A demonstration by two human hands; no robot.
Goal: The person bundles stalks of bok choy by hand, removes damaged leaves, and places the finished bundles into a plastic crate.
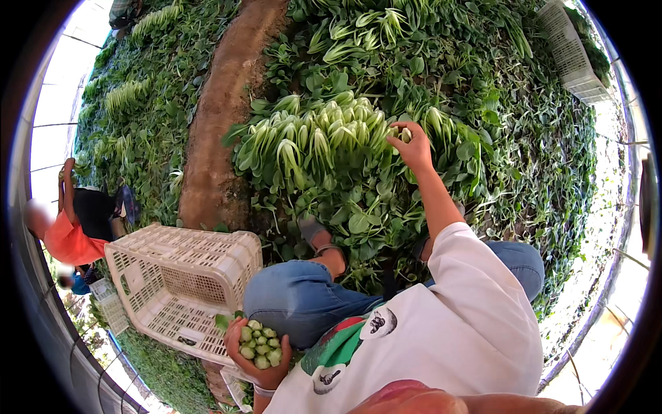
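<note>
My left hand (pixel 258 352) is wrapped around a bundle of bok choy (pixel 261 344), with several pale cut bases facing up. It is beside my bent knee, at the near corner of a white plastic crate (pixel 181 290) lying on its side. Farther out, my right hand (pixel 411 145) has thumb and fingers around the base of one bok choy (pixel 406 135). That hand is at the right end of a row of bok choy heads (pixel 331 127), laid on the greens with white bases up. The leafy end of the held bundle is mostly hidden.
A bare soil path (pixel 217 119) runs along the left of the bed. More bok choy (pixel 362 36) lies farther ahead. Another crate (pixel 574 57) with greens stands at upper right. A person in an orange shirt (pixel 77 238) is at the left, near a stacked-looking smaller crate (pixel 109 305).
</note>
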